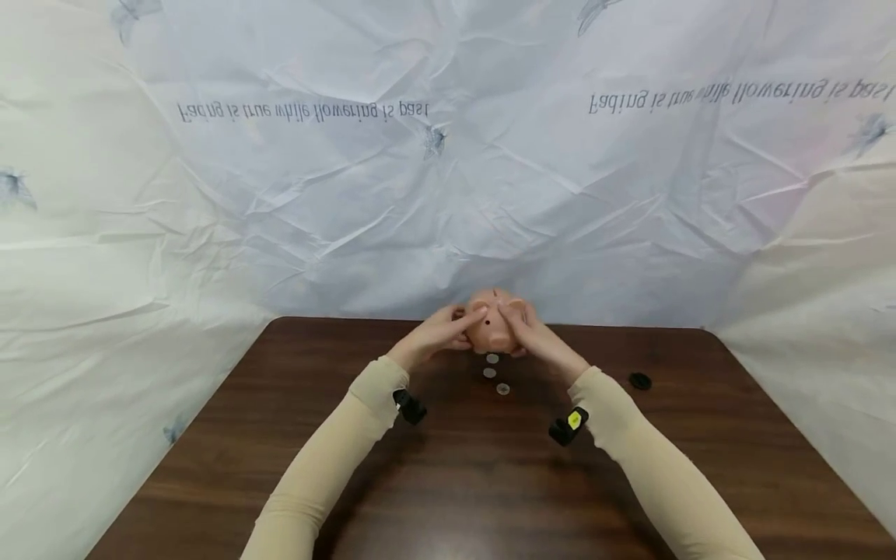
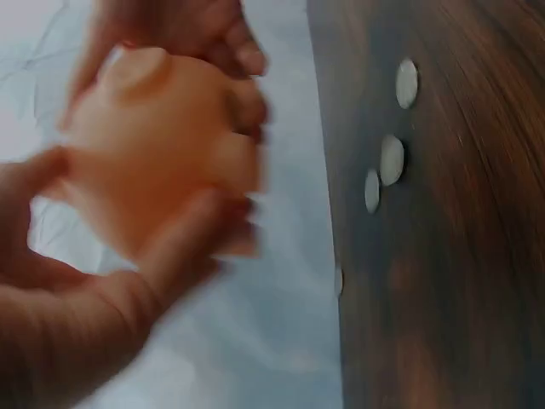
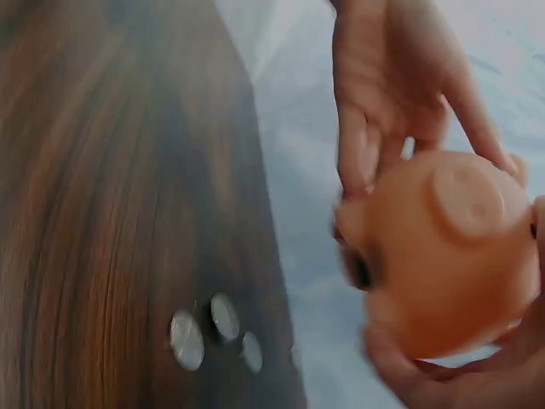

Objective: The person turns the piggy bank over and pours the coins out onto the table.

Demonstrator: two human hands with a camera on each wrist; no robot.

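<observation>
A crinkled, pale sheet [image 1: 490, 218] printed with grey lettering [image 1: 304, 111] hangs behind the piggy bank [image 1: 495, 330], and a glossy brown wood-grain table [image 1: 455, 482] with rounded corners spreads beneath it. I hold that smooth, peach-coloured piggy bank above the far part of the table, its blunt snout [image 3: 470, 203] facing me, its slot [image 1: 495, 292] upward, its dark belly hole [image 3: 362, 271] downward; the body is so nearly round that I cannot tell a long axis. My left hand [image 1: 435, 330] and right hand [image 1: 535, 336] clamp its opposite sides. Right of the piggy bank lies a flat black disc [image 1: 640, 381]; below it, on my side, lie thin, round, silvery coins [image 1: 489, 373].
</observation>
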